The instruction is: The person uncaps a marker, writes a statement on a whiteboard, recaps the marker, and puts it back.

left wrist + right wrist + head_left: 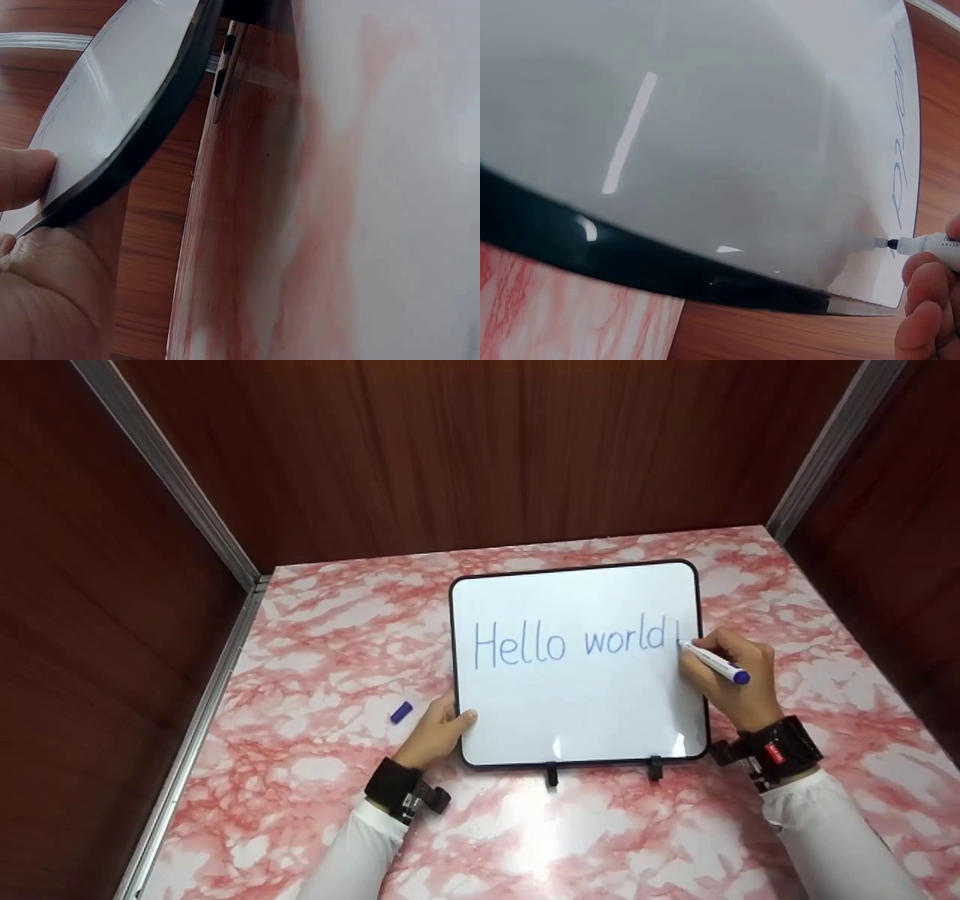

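Note:
A small whiteboard with a black frame leans upright on a stand, "Hello world" in blue across its upper half and a short stroke after it. My left hand grips its left edge, thumb on the white face and fingers behind; the left wrist view shows the thumb at the frame. With my right hand I pinch a white marker with a blue end. In the right wrist view the marker's dark tip meets the board just past the last letter.
A blue marker cap lies on the red-and-white marbled table, left of the board. Two black stand feet stick out under the board's lower edge. Brown wood-grain panels with metal edge strips enclose the table at the back and sides.

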Demonstrator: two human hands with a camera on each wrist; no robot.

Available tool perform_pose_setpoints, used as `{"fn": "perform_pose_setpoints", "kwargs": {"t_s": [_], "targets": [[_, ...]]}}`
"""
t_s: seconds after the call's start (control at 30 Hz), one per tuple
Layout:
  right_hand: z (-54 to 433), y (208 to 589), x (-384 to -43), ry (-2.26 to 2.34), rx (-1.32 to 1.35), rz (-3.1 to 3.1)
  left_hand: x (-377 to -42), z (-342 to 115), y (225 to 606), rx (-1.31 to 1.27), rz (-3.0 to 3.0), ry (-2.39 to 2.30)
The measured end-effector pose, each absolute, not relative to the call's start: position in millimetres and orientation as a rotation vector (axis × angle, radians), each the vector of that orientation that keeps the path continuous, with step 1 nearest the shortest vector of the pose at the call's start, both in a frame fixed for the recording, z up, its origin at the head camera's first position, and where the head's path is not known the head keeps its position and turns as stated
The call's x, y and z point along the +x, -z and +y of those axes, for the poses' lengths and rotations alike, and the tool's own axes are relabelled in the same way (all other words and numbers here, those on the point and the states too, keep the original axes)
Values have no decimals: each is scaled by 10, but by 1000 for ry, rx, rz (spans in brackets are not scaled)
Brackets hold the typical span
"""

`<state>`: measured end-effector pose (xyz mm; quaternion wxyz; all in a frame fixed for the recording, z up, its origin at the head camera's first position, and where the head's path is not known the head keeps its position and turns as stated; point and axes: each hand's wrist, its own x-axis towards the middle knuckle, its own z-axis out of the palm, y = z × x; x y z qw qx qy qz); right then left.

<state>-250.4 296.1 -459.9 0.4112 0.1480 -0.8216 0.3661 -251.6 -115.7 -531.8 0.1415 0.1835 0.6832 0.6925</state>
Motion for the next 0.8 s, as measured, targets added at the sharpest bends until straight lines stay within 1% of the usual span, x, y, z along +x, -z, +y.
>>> {"fn": "perform_pose_setpoints", "kwargs": {"t_s": [0.3, 0.8], "targets": [[3013, 4656, -2530, -933, 390, -2084, -2527, -1144, 5326, 522, 1974, -2013], [3024, 4733, -2481, -922, 402, -2059, -2528, -1150, 5325, 527, 1971, -2007]]}}
